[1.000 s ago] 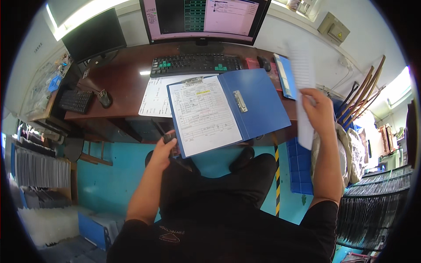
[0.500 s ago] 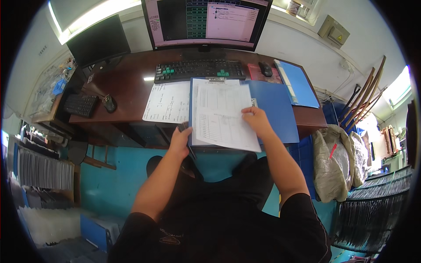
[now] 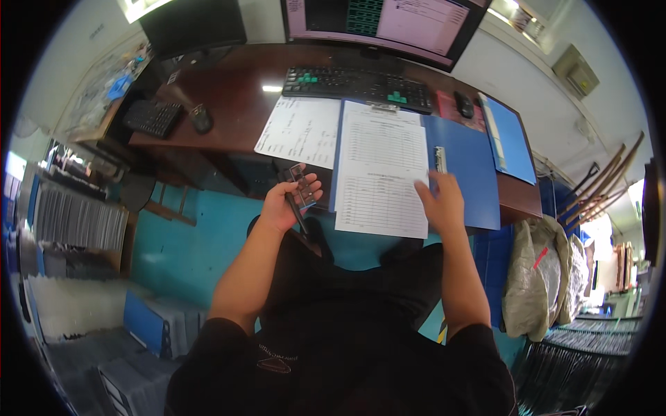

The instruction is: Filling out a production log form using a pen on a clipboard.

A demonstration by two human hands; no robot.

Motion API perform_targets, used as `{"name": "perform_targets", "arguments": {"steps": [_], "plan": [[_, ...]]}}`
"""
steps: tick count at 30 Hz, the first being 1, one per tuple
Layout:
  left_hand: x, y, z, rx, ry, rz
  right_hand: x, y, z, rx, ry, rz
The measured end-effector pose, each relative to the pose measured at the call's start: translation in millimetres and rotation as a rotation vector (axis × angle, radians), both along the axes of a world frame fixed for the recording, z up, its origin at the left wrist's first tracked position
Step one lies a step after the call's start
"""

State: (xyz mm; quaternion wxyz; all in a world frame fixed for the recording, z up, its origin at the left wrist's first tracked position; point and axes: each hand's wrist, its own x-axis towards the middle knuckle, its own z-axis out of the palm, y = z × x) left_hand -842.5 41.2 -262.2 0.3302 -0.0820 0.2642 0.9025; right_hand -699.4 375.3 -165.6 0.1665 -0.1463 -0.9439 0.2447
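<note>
An open blue folder point(image 3: 463, 177) lies on the brown desk point(image 3: 236, 93), with a printed sheet point(image 3: 383, 170) resting on its left half. My right hand point(image 3: 441, 201) rests with spread fingers at the sheet's lower right edge, over the folder. My left hand point(image 3: 290, 202), near the desk's front edge to the left of the folder, holds a dark pen point(image 3: 297, 208) and a small clear object. A second printed sheet point(image 3: 301, 130) lies on the desk just left of the folder.
A black keyboard point(image 3: 356, 84) and a monitor point(image 3: 378, 22) sit behind the folder. A mouse point(image 3: 463, 104) and another blue folder point(image 3: 510, 139) are at right. A second keyboard point(image 3: 153, 116), mouse point(image 3: 201, 119) and dark monitor point(image 3: 193, 26) stand left. A sack point(image 3: 540, 277) sits on the floor right.
The sheet has been laid flat on the folder. My right hand slid down to the sheet's lower right edge, and my left hand came off the folder with the pen.
</note>
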Motion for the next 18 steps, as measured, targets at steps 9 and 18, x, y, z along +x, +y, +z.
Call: {"name": "perform_targets", "arguments": {"steps": [9,18], "plan": [[-29,15,24,-0.012,0.092,-0.157,62,-61,-210,-0.257,-0.892,0.624],[-90,52,47,-0.135,0.170,-0.102,75,-90,-375,-0.351,-1.200,0.543]]}}
